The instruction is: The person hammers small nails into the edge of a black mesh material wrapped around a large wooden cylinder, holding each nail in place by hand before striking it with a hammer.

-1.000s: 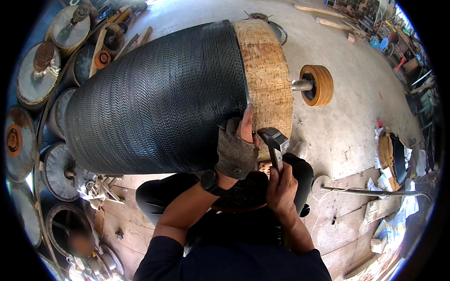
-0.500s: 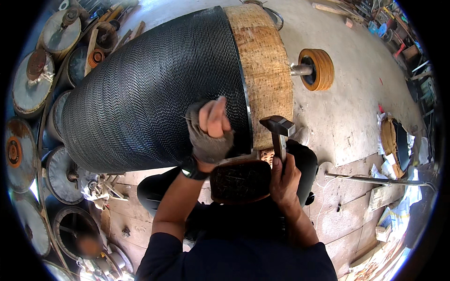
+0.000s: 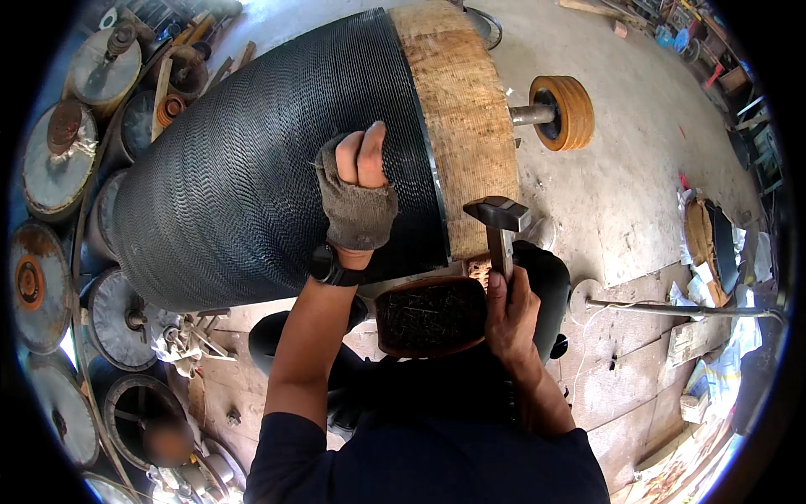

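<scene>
1. A big drum (image 3: 269, 168) lies on its side in front of the person, its long axis running from the lower left up to the right, wrapped in dark toothed wire with a bare wooden band (image 3: 462, 126) at the right end.
2. A metal shaft (image 3: 531, 115) sticks out of that end toward the right, carrying an orange wheel (image 3: 564, 112).
3. The left hand (image 3: 357, 189), in a fingerless glove, rests on the dark wire, fingers curled shut; whether it pinches anything cannot be told.
4. The right hand (image 3: 508, 315) is clamped on the handle of a hammer (image 3: 500, 227), handle upright, head just beside the wooden band's lower edge.
5. A dark tray of nails (image 3: 430, 317) sits between the forearms.
</scene>
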`<state>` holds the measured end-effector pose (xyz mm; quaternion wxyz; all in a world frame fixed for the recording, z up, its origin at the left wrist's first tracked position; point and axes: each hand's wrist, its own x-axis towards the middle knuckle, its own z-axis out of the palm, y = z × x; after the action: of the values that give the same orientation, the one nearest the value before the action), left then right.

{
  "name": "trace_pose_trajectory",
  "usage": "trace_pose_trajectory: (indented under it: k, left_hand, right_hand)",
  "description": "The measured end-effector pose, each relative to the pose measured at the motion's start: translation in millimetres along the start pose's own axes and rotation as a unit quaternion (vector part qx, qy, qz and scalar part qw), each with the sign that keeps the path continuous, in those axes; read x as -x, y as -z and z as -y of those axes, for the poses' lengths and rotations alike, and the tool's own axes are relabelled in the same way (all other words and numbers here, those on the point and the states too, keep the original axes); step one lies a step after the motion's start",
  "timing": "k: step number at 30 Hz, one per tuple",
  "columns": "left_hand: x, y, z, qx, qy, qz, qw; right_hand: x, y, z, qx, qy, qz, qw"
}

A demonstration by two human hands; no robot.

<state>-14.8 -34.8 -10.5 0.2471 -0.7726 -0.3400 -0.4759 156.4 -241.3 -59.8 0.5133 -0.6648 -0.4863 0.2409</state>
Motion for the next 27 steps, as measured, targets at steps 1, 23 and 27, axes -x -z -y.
trace_pose_trajectory:
  k: [1, 23, 27]
  left_hand:
    - [-3, 2, -1, -0.002, 0.003, 0.001, 1.0]
    - [41, 29, -70, 0.238, 0.125, 0.156, 0.95]
    - [32, 26, -84, 0.239, 0.199, 0.185, 0.932]
  right_hand:
    - [2, 1, 2, 0.0, -0.003, 0.0, 1.0]
    - [7, -2, -16, -0.001, -0.019, 0.02, 1.0]
    - [4, -3, -15, 0.019, 0.016, 0.019, 1.0]
